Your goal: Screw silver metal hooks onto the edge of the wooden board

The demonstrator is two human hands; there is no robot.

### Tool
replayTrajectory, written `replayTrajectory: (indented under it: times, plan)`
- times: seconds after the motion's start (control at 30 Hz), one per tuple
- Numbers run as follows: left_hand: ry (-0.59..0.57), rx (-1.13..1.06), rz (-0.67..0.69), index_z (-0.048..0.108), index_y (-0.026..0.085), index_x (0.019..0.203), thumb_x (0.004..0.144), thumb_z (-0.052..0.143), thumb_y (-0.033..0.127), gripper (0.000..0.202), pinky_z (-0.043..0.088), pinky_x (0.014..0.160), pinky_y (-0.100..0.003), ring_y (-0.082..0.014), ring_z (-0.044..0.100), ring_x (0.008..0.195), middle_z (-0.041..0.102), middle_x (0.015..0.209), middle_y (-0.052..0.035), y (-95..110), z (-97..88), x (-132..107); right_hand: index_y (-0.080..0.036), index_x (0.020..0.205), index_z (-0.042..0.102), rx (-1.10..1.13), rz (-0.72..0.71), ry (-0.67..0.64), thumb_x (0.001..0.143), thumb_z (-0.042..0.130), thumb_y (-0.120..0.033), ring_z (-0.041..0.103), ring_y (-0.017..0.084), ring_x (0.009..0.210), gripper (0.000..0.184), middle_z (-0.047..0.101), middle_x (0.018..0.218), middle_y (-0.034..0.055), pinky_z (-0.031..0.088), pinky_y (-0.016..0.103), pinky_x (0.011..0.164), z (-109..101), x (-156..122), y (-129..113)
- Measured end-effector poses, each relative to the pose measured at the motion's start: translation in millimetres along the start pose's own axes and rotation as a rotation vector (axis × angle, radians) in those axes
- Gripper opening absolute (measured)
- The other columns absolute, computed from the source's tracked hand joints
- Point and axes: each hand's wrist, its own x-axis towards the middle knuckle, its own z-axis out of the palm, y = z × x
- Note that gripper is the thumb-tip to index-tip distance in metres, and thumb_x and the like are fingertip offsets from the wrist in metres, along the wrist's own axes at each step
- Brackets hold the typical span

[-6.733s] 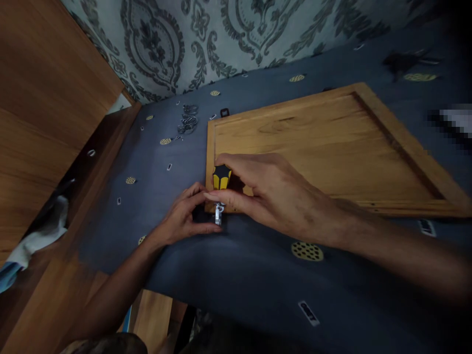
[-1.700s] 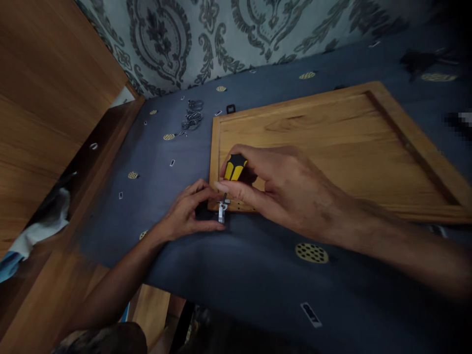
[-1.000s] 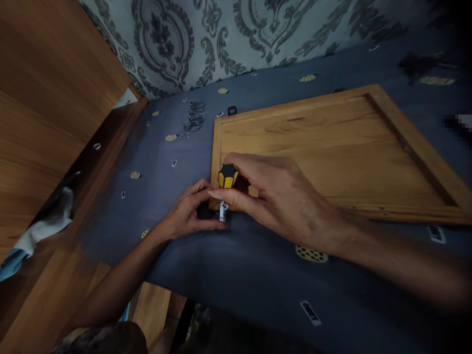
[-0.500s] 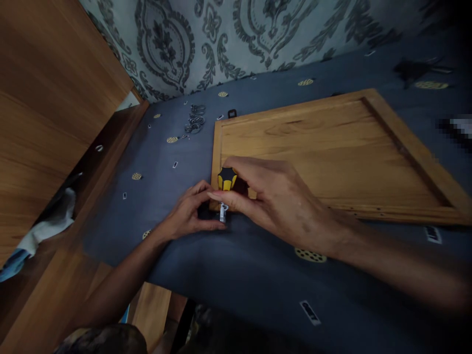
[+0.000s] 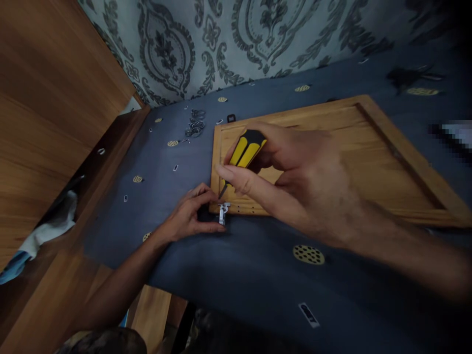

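A yellow-and-black screwdriver (image 5: 246, 152) is pinched in my right hand (image 5: 309, 182), its handle tilted and its thin shaft slanting down to the left. The tip ends just above a small silver metal hinge (image 5: 223, 212). That hinge sits at the near left corner of a wooden cabinet door (image 5: 295, 147), sticking out past its near edge. My left hand (image 5: 191, 211) grips the hinge between thumb and forefinger, the thumb at its lower end and the fingertip by the door's corner. Small dark holes dot the frame right of the hinge.
The door lies on a dark blue patterned cloth (image 5: 258, 280). Several metal pieces (image 5: 195, 123) lie behind, left of the door, near a small dark clip (image 5: 231, 118). A black object (image 5: 409, 77) rests far right. Wooden furniture (image 5: 55, 98) stands left; patterned fabric (image 5: 258, 39) rises behind.
My right hand has lifted up and right, and the screwdriver has gone from upright over the hinge to tilted, baring its shaft. My left hand has stayed at the hinge.
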Motion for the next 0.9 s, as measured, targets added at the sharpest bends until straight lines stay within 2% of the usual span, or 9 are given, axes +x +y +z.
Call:
replayTrajectory:
  times: [0.23,0.53,0.9]
  plan:
    - [0.016,-0.009,0.023,0.072,0.020,0.118,0.081,0.075,0.071,0.063,0.054,0.094,-0.042,-0.0263,0.063,0.101,0.064,0.107,-0.0080,-2.1,1.2,-1.0,-0.025,0.080,0.046,0.046,-0.012,-0.058,0.101,0.062,-0.038,0.054,0.014,0.056,0.030,0.056,0.065,-0.0042,0.040,0.030,0.053,7.9,-6.0,13.6]
    - [0.014,0.001,0.031,0.072,0.020,0.119,0.081,0.075,0.070,0.063,0.054,0.092,-0.040,-0.0268,0.062,0.102,0.065,0.109,-0.0086,-3.0,1.1,-2.0,-0.023,0.081,0.049,0.109,-0.018,-0.117,0.102,0.059,-0.036,0.055,0.014,0.057,0.026,0.059,0.067,-0.0031,0.039,0.029,0.054,12.4,-8.0,16.4]
    - [0.027,0.019,0.061,0.071,0.021,0.118,0.083,0.073,0.070,0.060,0.053,0.090,-0.039,-0.0252,0.062,0.099,0.064,0.106,-0.0073,-2.6,1.7,-1.2,-0.022,0.082,0.050,0.073,-0.032,-0.121,0.103,0.057,-0.036,0.054,0.014,0.060,0.026,0.059,0.070,-0.0021,0.040,0.030,0.060,14.3,-9.7,18.5]
